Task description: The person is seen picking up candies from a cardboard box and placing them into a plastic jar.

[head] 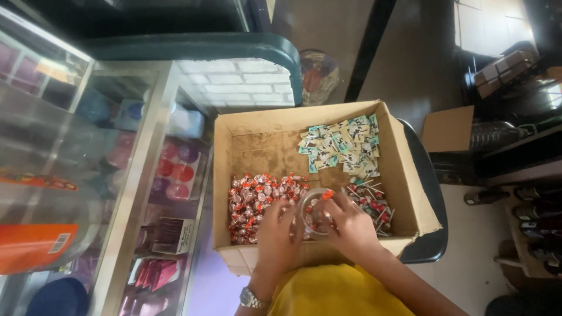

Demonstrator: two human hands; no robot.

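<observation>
clear plastic jar (314, 212), in the near middle of the cardboard box (404, 158), judged light, rigid and somewhat slick, best gripped round its wall; the left hand (278, 229) lay curled against its side, the right hand (346, 222) cupped its rim with a red wrapped candy (327, 194) at the fingertips. red-and-silver wrapped sweets (257, 205) crowded its left, lollipops (372, 202) its right, teal sachets (342, 149) lay beyond; glass display case (117, 175) to the left.

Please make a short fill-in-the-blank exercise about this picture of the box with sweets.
1. The sweets lie in a cardboard ___.
2. Both hands hold a clear ___.
3. The lollipops lie to the ___ of the red candies.
4. A watch is on the ___ wrist.

Missing words: box; jar; right; left
</observation>
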